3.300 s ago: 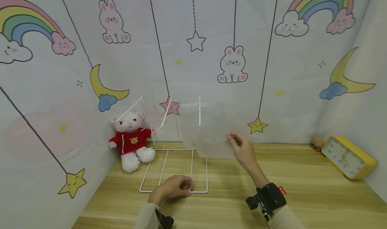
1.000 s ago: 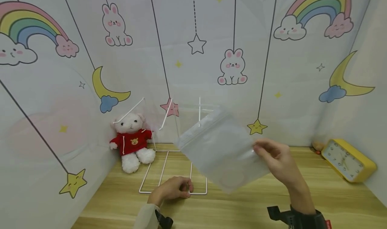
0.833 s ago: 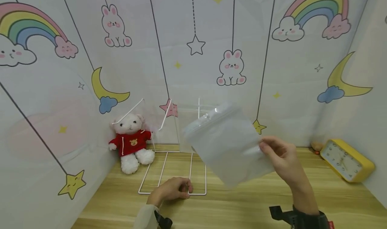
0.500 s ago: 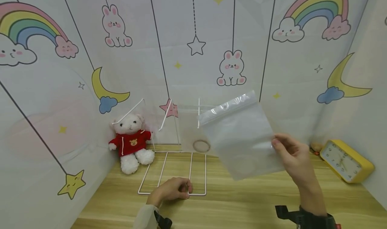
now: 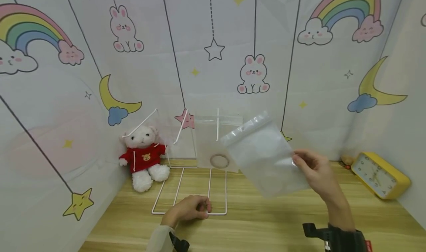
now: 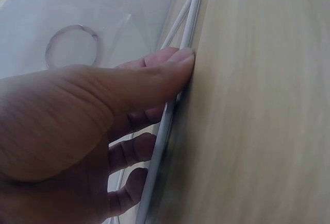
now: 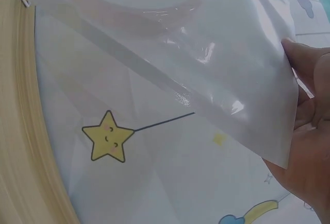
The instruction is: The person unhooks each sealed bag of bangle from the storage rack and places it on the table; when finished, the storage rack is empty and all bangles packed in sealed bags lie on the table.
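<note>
My right hand [image 5: 316,170] pinches the side edge of a translucent zip-top bag [image 5: 266,152], tilted in the air with its zip strip to the upper left. Inside this bag a pale pinkish ring [image 7: 149,10] shows in the right wrist view. My left hand [image 5: 189,208] holds the front rail of a white wire rack [image 5: 217,214] on the table, thumb on one side and fingers curled on the other. From the rack's upright prong hangs another clear zip-top bag [image 5: 208,141] with a thin ring [image 5: 219,167] low inside. The held bag overlaps its right edge in the head view.
A white teddy bear [image 5: 142,156] in a red hoodie sits left of the rack, partly behind its wires. At the right stands a yellow clock [image 5: 381,175], with a small brown object [image 5: 347,160] behind it. A printed cloth wall [image 5: 226,82] closes off the back.
My right hand has moved right with its bag, away from the rack, uncovering the hanging bag and its ring. It has since drifted slightly left. My left hand stays on the rail.
</note>
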A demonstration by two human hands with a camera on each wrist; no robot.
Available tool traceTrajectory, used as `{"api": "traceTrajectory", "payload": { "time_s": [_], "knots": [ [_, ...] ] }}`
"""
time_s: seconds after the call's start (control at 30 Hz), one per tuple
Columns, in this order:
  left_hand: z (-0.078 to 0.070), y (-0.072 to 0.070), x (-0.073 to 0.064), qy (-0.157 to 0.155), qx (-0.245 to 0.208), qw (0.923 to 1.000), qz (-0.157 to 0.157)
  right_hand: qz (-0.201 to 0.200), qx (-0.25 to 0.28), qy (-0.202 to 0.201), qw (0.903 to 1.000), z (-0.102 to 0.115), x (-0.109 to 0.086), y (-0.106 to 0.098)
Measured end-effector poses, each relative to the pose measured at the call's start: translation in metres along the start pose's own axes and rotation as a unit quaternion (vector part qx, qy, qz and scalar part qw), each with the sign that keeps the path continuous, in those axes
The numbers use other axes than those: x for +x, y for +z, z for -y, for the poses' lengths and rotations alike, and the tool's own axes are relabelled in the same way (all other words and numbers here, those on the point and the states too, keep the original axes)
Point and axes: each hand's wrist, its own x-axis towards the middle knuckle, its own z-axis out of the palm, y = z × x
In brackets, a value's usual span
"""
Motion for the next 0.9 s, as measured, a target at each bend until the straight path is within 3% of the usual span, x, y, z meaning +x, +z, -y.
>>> {"api": "traceTrajectory", "payload": {
  "time_s": [0.23, 0.47, 0.9],
  "knots": [
    [0.000, -0.002, 0.000, 0.002, 0.002, 1.0000, 0.001, 0.033, -0.016, 0.026, 0.9990, -0.016, 0.001, 0.004],
    [0.003, -0.001, -0.002, -0.006, 0.002, 1.0000, 0.002, 0.067, -0.018, 0.097, 0.9928, -0.033, 0.001, 0.010],
    [0.004, 0.000, 0.003, -0.003, 0.004, 1.0000, 0.006, 0.063, -0.078, 0.159, 0.9822, -0.066, -0.004, 0.021]
  ]
}}
